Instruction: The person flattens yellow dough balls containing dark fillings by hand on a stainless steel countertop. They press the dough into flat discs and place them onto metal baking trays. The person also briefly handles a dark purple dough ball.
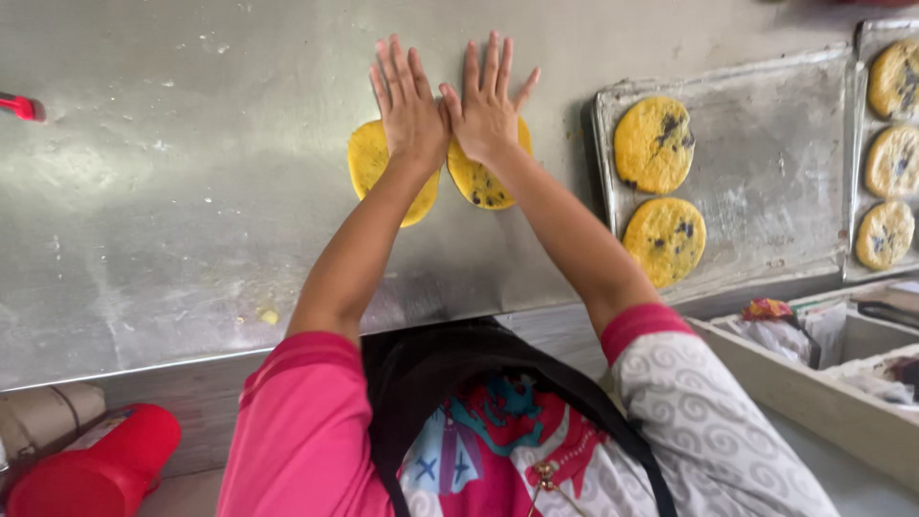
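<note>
On steel counter, left hand and right hand lay flat, fingers spread, gripping nothing, each pressing a yellow dough disc to flatten it; tray beside held two.

Both your arms reach straight out ahead of you, forearms bare, converging so that your hands sit side by side. Your left hand lies flat, palm down, fingers extended and held close together, pointing away from you. Your right hand is also flat and palm down, its fingers slightly fanned, the little finger spread widest. Your thumbs meet between the two hands, touching. Both wrists are bent back, with the heels of your palms lowest.
</note>
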